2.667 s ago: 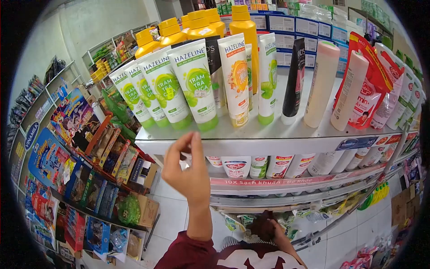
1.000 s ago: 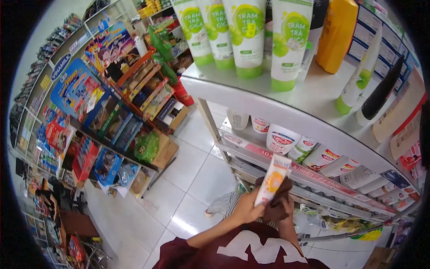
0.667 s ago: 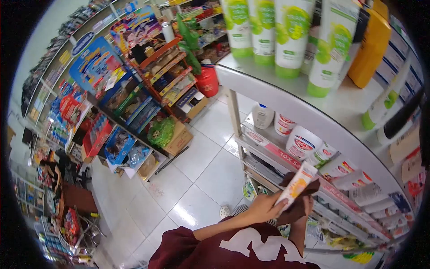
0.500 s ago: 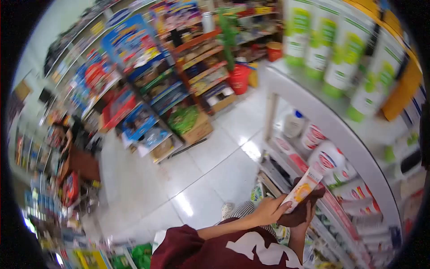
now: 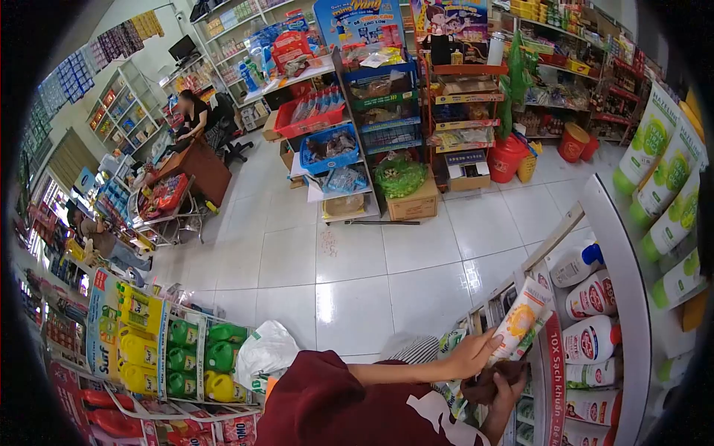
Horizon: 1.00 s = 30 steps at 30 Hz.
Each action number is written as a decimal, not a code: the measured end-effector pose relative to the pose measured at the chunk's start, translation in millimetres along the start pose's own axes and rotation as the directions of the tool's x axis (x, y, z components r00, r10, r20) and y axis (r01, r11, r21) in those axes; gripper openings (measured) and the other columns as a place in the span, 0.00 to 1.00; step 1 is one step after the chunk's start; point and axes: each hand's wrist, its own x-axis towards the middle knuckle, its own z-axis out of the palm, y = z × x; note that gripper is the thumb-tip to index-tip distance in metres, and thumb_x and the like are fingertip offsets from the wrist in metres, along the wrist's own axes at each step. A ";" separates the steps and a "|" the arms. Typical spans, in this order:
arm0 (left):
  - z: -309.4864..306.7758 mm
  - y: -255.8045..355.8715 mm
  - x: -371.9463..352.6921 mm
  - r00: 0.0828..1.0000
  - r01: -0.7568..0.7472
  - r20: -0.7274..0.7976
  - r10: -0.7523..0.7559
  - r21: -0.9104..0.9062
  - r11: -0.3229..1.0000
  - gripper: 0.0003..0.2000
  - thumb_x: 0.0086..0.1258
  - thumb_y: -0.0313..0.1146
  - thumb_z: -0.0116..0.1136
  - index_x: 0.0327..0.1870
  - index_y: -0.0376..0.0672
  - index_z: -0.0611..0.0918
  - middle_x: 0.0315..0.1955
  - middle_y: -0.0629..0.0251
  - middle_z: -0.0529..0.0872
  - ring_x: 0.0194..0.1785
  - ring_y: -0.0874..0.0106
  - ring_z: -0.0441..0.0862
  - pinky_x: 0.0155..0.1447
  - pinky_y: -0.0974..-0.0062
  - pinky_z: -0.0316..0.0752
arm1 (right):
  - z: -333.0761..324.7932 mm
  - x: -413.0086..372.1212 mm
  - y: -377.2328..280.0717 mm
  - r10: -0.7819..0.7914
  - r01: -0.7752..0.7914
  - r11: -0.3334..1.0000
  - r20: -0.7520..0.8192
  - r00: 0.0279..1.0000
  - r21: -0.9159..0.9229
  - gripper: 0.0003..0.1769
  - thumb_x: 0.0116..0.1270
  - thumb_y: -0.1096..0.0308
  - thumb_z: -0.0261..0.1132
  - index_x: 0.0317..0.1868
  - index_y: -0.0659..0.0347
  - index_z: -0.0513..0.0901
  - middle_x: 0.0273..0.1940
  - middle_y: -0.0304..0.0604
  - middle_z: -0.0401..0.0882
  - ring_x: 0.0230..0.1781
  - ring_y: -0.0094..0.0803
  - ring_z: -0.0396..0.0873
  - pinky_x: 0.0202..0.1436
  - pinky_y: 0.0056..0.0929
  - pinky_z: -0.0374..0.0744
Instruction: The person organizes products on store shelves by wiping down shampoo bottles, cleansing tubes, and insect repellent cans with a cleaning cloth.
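Note:
My left hand [image 5: 476, 352] is closed round the lower end of a white tube with an orange print [image 5: 518, 321], in front of the shelf at the lower right. Just below it, my right hand [image 5: 507, 390] grips a dark brown cloth [image 5: 487, 383], which touches the tube's lower end. Part of a second, green-printed item [image 5: 529, 334] shows behind the tube. White bottles with red labels [image 5: 589, 340] lie on the shelf to the right of my hands.
Green-capped tubes [image 5: 669, 215] line the upper right shelf. Detergent bottles [image 5: 140, 349] and a white bag [image 5: 266, 349] are at the lower left. Across the tiled floor [image 5: 349, 253] are snack racks [image 5: 465, 97]. One person sits by a brown desk [image 5: 197, 167]; another [image 5: 108, 238] is at the far left.
The view has swung left and levelled, bringing the seated person and detergent bottles into clearer sight. Both hands keep their hold on the tube and cloth.

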 end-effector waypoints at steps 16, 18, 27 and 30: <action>0.4 2.2 0.5 0.940 0.072 0.326 -0.104 0.109 0.991 0.19 0.69 0.46 0.34 0.40 0.37 0.70 0.12 0.54 0.74 0.19 0.56 0.74 0.25 0.65 0.68 | -4.2 -3.9 27.9 0.024 0.060 0.977 -0.389 0.921 0.204 0.24 0.55 0.65 0.58 0.51 0.67 0.65 0.46 0.46 0.66 0.45 0.32 0.69 0.46 0.29 0.71; 3.9 4.8 -1.2 0.928 0.037 0.362 -0.086 0.140 0.990 0.20 0.68 0.47 0.33 0.40 0.37 0.70 0.12 0.55 0.74 0.19 0.56 0.74 0.25 0.65 0.68 | -5.6 -6.4 15.3 0.035 0.039 0.976 -0.330 0.943 0.215 0.23 0.57 0.62 0.56 0.50 0.68 0.66 0.46 0.47 0.66 0.45 0.32 0.69 0.46 0.28 0.71; -3.8 3.0 -0.4 0.768 0.095 0.635 -0.082 0.014 0.995 0.24 0.69 0.49 0.31 0.37 0.33 0.71 0.14 0.56 0.74 0.21 0.66 0.76 0.26 0.70 0.68 | -10.7 -2.3 -2.3 -0.278 0.261 0.959 -0.207 0.938 -0.109 0.25 0.58 0.59 0.53 0.52 0.64 0.63 0.45 0.47 0.67 0.43 0.36 0.70 0.48 0.35 0.70; -12.6 -1.3 -3.5 0.740 0.287 0.639 -0.211 -0.016 0.958 0.24 0.69 0.49 0.32 0.37 0.33 0.72 0.14 0.57 0.74 0.21 0.68 0.75 0.27 0.71 0.69 | -3.6 -4.2 1.2 0.037 0.103 0.927 -0.360 0.932 0.362 0.26 0.57 0.59 0.54 0.53 0.64 0.62 0.45 0.47 0.67 0.42 0.37 0.70 0.48 0.36 0.69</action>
